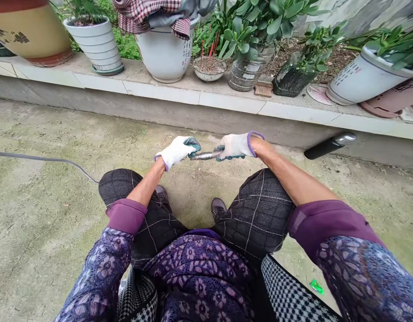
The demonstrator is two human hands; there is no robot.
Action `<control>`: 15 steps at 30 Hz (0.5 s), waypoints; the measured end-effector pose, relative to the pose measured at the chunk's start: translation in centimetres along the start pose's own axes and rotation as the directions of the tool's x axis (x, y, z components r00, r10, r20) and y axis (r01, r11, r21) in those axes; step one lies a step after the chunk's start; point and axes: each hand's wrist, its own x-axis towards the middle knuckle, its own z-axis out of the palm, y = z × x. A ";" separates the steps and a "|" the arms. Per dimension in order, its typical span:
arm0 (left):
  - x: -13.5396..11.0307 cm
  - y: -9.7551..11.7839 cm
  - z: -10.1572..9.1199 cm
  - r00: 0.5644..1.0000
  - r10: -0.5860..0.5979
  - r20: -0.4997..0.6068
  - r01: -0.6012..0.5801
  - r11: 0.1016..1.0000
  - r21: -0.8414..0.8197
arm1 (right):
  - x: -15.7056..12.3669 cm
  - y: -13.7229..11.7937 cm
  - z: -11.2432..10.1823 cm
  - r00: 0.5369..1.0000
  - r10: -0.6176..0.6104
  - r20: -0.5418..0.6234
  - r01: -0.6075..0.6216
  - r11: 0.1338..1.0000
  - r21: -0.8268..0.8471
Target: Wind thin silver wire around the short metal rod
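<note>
Both my hands wear white knit gloves with dark green coated palms and purple cuffs. Between them, above the concrete floor and in front of my knees, runs a short silvery metal rod (204,156) with a ribbed or coiled surface. The fingers of my left hand (179,150) are closed on its left end. At the other end my right hand (235,146) is wrapped around it, so that part is hidden. What exactly the rod is I cannot make out.
A tiled ledge (162,91) with several potted plants crosses ahead. A black cylinder with a silver top (329,145) lies near its base at right. A grey cable (45,157) runs in from the left. A green wrapper (317,286) lies on the floor.
</note>
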 end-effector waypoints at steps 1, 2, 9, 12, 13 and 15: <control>0.0 -0.1 0.2 1.000 -0.004 0.000 0.004 1.000 -0.014 | 0.3 -0.1 -0.1 0.999 0.014 -0.045 -0.017 0.997 -0.077; 0.0 -0.2 0.4 1.000 -0.009 -0.001 0.009 0.999 -0.032 | 0.5 -0.3 -0.2 0.996 0.018 -0.082 -0.031 0.986 -0.163; -0.3 0.8 1.1 0.999 -0.037 -0.018 0.030 0.957 -0.287 | 0.4 -1.8 -1.2 0.953 -0.014 -0.302 -0.062 0.969 -0.238; -0.5 1.2 0.8 0.999 -0.028 -0.035 0.012 0.918 -0.396 | 0.0 -1.8 -1.3 0.937 0.000 -0.350 0.036 0.995 0.098; -0.5 1.2 0.7 0.999 -0.021 -0.036 0.005 0.915 -0.403 | -0.1 -1.8 -1.3 0.933 0.002 -0.359 0.083 0.972 0.220; -0.4 0.9 0.5 0.999 -0.013 -0.037 -0.002 0.926 -0.378 | -0.5 -1.9 -1.5 0.929 -0.015 -0.370 0.175 0.899 0.402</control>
